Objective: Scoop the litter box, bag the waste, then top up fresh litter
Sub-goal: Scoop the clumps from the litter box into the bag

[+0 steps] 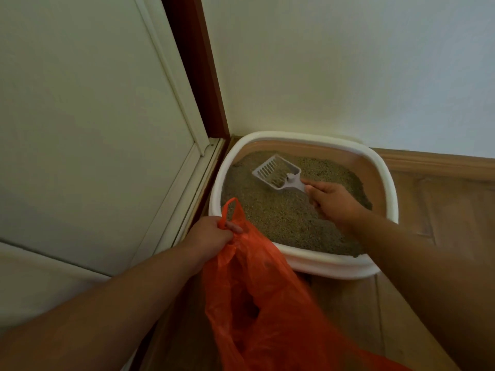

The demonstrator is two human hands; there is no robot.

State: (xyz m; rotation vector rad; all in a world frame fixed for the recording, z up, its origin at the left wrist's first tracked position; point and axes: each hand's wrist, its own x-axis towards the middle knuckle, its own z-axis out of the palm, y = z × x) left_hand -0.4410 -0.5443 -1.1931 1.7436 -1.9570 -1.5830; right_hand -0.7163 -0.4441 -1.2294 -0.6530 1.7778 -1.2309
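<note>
Orange plastic bag (267,303) hangs nearest, its handle gripped in the left hand's (211,235) curled fingers beside the white litter box (316,263). Farther in, the right hand (330,200) grips the slotted grey scoop (276,171), lying on the litter (281,212).

A white door (88,124) in its red-brown frame (198,76) meets the wooden floor (428,210).

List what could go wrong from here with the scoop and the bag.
1. The scoop holds litter over the litter box, and the orange bag hangs outside the near rim; grains may well fall on the wooden floor during the carry.
2. The left hand grips just one handle, so the bag's mouth sags; the right hand could miss it when tipping.
</note>
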